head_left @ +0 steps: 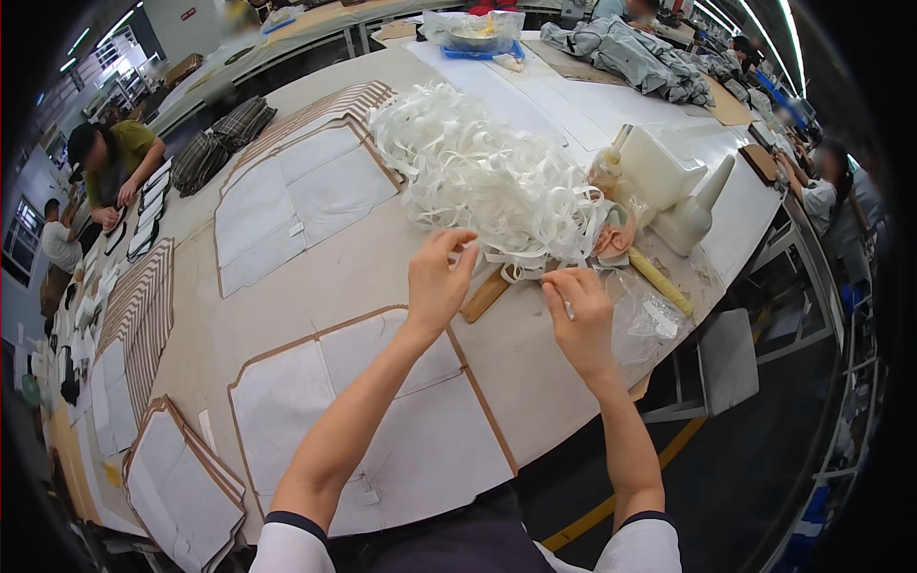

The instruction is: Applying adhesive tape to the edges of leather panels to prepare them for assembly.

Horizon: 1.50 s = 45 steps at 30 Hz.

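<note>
A large tangled heap of white ribbon (487, 177) lies on the table in front of me. My left hand (439, 282) is raised at its near edge, thumb and forefinger pinched together; what they hold is too small to make out. To the right, my right hand (581, 320) is closed with its fingertips together, and a bit of white ribbon (570, 309) shows between its fingers. A flat wooden strip (485, 295) lies on the table between my hands. Below my forearms is a white fabric panel (315, 382) with brown edging.
Right of the heap stand a white squeeze bottle (695, 212), a pale plastic container (659, 158), a yellow roll (661, 282) and a clear plastic bag (645, 320). More edged panels (296, 205) lie leftward. A person (115, 162) works at the far left. A stool (728, 361) stands beside the table.
</note>
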{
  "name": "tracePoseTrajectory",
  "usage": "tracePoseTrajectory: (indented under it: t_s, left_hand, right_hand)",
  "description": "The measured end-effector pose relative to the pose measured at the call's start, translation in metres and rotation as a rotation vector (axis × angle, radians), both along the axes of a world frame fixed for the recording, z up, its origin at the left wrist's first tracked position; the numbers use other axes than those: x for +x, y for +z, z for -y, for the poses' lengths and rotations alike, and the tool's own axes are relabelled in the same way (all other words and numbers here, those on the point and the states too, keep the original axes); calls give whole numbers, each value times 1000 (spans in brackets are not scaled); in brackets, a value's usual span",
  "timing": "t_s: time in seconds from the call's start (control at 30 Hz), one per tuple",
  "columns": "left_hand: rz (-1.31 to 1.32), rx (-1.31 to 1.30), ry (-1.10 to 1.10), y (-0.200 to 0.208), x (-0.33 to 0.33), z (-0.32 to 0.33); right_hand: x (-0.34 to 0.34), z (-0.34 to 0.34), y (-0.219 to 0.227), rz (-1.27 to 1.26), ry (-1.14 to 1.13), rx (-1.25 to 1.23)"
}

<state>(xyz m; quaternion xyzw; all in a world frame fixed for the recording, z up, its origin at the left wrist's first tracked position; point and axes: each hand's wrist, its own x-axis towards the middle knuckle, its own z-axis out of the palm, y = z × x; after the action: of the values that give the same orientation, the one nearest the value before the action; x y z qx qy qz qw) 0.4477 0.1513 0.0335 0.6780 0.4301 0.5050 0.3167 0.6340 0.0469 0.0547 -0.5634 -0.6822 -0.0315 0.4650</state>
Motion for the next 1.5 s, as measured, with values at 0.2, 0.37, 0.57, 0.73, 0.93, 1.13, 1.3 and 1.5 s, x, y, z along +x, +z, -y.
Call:
tracePoseTrajectory:
  t_s: [0.2, 0.37, 0.57, 0.73, 0.93, 1.13, 1.3, 1.5]
  left_hand:
    - [-98, 137, 249, 64, 15, -78]
    - [-296, 539, 353, 56, 11, -108]
    - [-861, 684, 147, 56, 6, -123]
    - [-660, 777, 83, 91, 4, -110]
    - [-618, 654, 140, 115, 3, -127]
    - [-463, 558, 140, 114, 6, -137]
    - [-541, 387, 39, 74, -7, -114]
    - [-638, 916, -4, 72, 24, -63]
  right_hand:
    - [37, -57, 23, 46, -60, 88]
    - [21, -100, 28, 64, 9, 109]
    - [-26, -148, 9, 321, 205, 222]
    - [-24, -152, -1, 768, 102, 388]
    - [-14, -152, -5, 906, 33, 411]
    - [-3, -146, 11, 690, 159, 468]
    - [37, -91, 18, 414, -273, 277]
    - [73, -62, -27, 91, -106, -203]
